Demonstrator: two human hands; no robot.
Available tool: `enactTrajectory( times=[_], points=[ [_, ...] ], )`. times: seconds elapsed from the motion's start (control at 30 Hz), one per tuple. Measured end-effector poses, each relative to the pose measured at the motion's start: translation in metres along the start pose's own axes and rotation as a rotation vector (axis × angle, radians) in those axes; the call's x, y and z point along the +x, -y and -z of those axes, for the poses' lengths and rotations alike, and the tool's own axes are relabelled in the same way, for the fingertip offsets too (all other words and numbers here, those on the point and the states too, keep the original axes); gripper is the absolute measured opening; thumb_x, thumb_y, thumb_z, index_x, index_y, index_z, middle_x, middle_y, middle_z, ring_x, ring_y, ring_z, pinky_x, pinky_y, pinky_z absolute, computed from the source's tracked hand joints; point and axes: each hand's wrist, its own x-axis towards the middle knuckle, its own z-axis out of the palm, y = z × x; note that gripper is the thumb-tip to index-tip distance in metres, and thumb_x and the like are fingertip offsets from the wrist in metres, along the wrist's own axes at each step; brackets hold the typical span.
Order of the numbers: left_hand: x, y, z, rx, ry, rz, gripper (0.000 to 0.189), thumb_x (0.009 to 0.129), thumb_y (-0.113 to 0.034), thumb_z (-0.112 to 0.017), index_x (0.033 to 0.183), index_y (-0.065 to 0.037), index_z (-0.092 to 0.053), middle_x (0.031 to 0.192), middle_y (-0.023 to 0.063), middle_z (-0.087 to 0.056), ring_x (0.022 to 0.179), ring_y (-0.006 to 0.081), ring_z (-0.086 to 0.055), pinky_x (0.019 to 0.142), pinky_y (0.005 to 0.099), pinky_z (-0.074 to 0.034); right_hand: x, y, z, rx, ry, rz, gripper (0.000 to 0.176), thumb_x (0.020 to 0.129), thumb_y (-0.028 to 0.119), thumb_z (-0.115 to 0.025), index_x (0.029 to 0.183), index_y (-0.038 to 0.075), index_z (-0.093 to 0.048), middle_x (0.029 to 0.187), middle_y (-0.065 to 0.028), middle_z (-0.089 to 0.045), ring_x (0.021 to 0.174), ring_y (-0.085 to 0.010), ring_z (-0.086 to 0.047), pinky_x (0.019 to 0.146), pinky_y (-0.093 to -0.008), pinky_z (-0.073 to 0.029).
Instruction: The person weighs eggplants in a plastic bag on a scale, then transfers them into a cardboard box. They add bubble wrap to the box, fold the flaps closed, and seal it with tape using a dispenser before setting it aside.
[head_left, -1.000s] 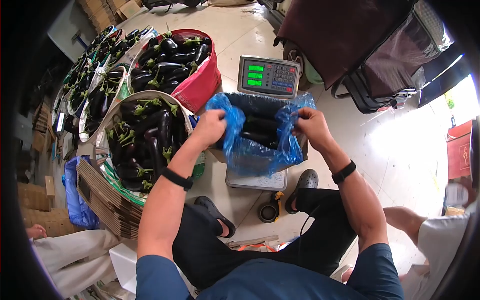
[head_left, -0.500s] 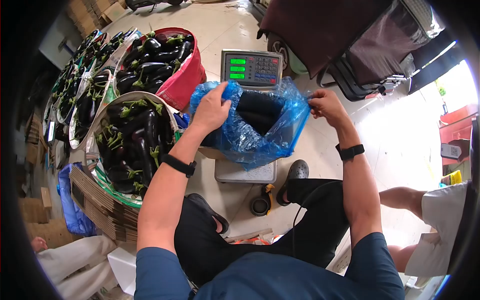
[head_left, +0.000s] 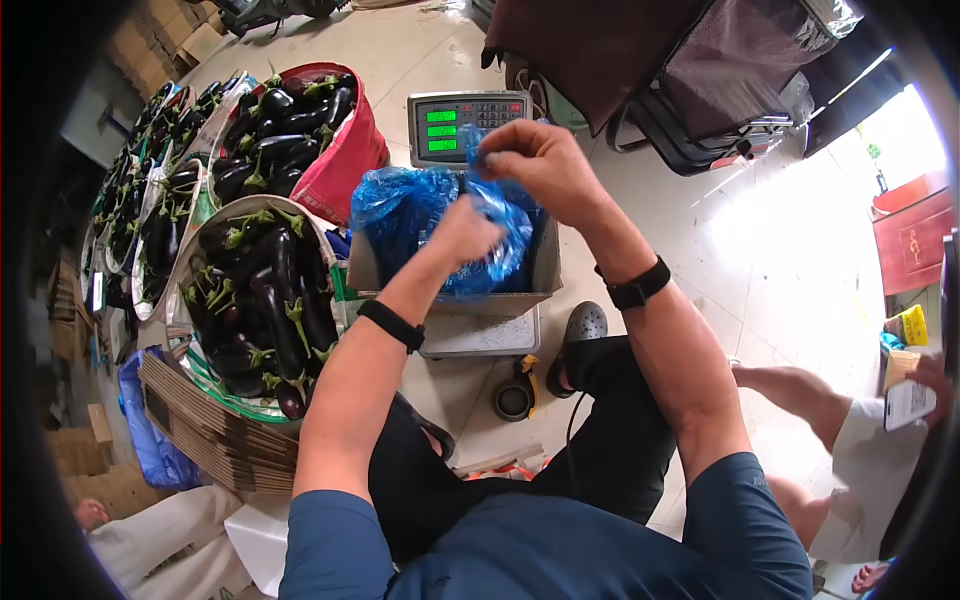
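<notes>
A blue plastic bag [head_left: 405,205] lines an open cardboard box [head_left: 510,303], and its top is now gathered over the middle. My right hand [head_left: 550,172] pinches a twisted end of the bag above the box. Lower down, my left hand [head_left: 468,235] is closed on the gathered plastic, its fingers partly smeared by motion. The bag's folds hide what lies inside. Underneath, the box rests on the platform of a weighing scale [head_left: 480,338], whose display panel [head_left: 440,132] glows green behind it.
Eggplants fill a pink sack [head_left: 362,135] and several pale sacks on the left. Flattened cardboard [head_left: 205,425] leans below them. A tape dispenser [head_left: 515,400] lies between my feet. A maroon-covered chair [head_left: 600,50] stands ahead right. A person at right holds a phone [head_left: 908,404].
My right hand has come in from the bag's right edge to above its middle, and my left hand has moved right and down. The open bag mouth is now bunched together, covering the dark contents.
</notes>
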Motion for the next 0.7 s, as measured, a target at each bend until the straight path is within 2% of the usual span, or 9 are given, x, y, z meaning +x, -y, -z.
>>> enactTrajectory(
  times=[0.07, 0.13, 0.2, 0.33, 0.4, 0.5, 0.53, 0.63, 0.7],
  points=[
    [0.007, -0.003, 0.023, -0.670, -0.201, 0.253, 0.015, 0.089, -0.001, -0.065, 0.104, 0.001, -0.070, 0.095, 0.0131, -0.070, 0.080, 0.0240, -0.068, 0.070, 0.0347, -0.058, 0.004, 0.007, 0.008, 0.082, -0.068, 0.147, 0.028, 0.088, -0.004, -0.064, 0.117, -0.006, -0.066, 0.104, -0.0129, -0.072, 0.093, -0.0186, -0.071, 0.086, -0.0302, -0.058],
    [0.014, 0.015, 0.044, -0.984, -0.638, 0.330, 0.023, 0.084, 0.007, -0.059, 0.106, 0.006, -0.068, 0.091, 0.0127, -0.070, 0.072, 0.0204, -0.068, 0.059, 0.0320, -0.055, 0.006, 0.006, 0.028, 0.287, -0.284, 0.189, 0.037, 0.088, -0.003, -0.065, 0.124, -0.008, -0.060, 0.110, -0.0133, -0.070, 0.095, -0.0194, -0.070, 0.084, -0.0314, -0.058],
    [0.026, 0.062, 0.067, -1.107, -0.845, 0.298, 0.025, 0.085, 0.006, -0.059, 0.108, 0.005, -0.067, 0.103, 0.0146, -0.069, 0.083, 0.0222, -0.069, 0.071, 0.0335, -0.057, 0.000, 0.000, 0.059, 0.180, -0.477, 0.060, 0.047, 0.089, 0.003, -0.068, 0.132, -0.009, -0.054, 0.117, -0.0146, -0.066, 0.099, -0.0219, -0.069, 0.083, -0.0319, -0.057],
    [0.020, 0.065, 0.097, -0.806, -1.147, 0.152, 0.026, 0.085, 0.003, -0.061, 0.110, 0.003, -0.068, 0.101, 0.0144, -0.068, 0.090, 0.0245, -0.067, 0.083, 0.0358, -0.055, -0.020, -0.090, 0.114, -0.162, -0.285, -0.430, 0.062, 0.089, 0.023, -0.075, 0.138, -0.007, -0.053, 0.118, -0.0165, -0.066, 0.103, -0.0232, -0.067, 0.086, -0.0331, -0.054],
    [0.002, 0.033, 0.097, 0.015, -1.194, -0.156, 0.028, 0.084, -0.002, -0.063, 0.112, 0.000, -0.069, 0.102, 0.0148, -0.069, 0.095, 0.0270, -0.066, 0.086, 0.0376, -0.053, -0.024, -0.125, 0.106, -0.317, -0.232, -0.453, 0.064, 0.088, 0.029, -0.076, 0.137, -0.007, -0.055, 0.119, -0.0160, -0.067, 0.102, -0.0242, -0.067, 0.089, -0.0345, -0.053],
    [-0.033, -0.028, 0.072, -0.047, -0.612, -0.245, 0.020, 0.091, -0.018, -0.064, 0.101, -0.002, -0.071, 0.093, 0.0180, -0.072, 0.083, 0.0287, -0.071, 0.076, 0.0406, -0.055, 0.002, -0.135, 0.092, -0.445, -0.087, -0.443, 0.068, 0.087, 0.038, -0.077, 0.133, -0.008, -0.059, 0.123, -0.0158, -0.068, 0.105, -0.0265, -0.067, 0.095, -0.0366, -0.050],
    [-0.033, -0.027, 0.063, 0.029, -0.359, -0.327, 0.030, 0.091, -0.023, -0.070, 0.112, -0.002, -0.070, 0.093, 0.0149, -0.073, 0.087, 0.0214, -0.071, 0.079, 0.0339, -0.055, 0.013, -0.135, 0.084, -0.421, 0.002, -0.415, 0.070, 0.086, 0.043, -0.077, 0.131, -0.009, -0.061, 0.126, -0.0161, -0.068, 0.108, -0.0278, -0.067, 0.098, -0.0372, -0.049],
    [-0.032, -0.029, 0.037, 0.271, 0.325, -0.071, 0.058, 0.086, -0.040, -0.073, 0.126, 0.001, -0.066, 0.109, 0.0210, -0.073, 0.102, 0.0334, -0.070, 0.092, 0.0391, -0.054, 0.032, -0.135, 0.056, -0.551, -0.063, -0.395, 0.050, 0.091, 0.032, -0.072, 0.120, -0.007, -0.067, 0.108, -0.0163, -0.073, 0.098, -0.0254, -0.069, 0.090, -0.0373, -0.051],
    [-0.030, -0.006, 0.020, 0.272, 0.258, 0.013, 0.069, 0.084, -0.043, -0.075, 0.131, 0.005, -0.061, 0.120, 0.0232, -0.069, 0.110, 0.0371, -0.067, 0.096, 0.0404, -0.052, 0.036, -0.128, 0.039, -0.732, -0.133, -0.255, 0.031, 0.091, 0.020, -0.068, 0.110, -0.004, -0.071, 0.092, -0.0185, -0.075, 0.085, -0.0272, -0.071, 0.080, -0.0395, -0.054]
  ],
)
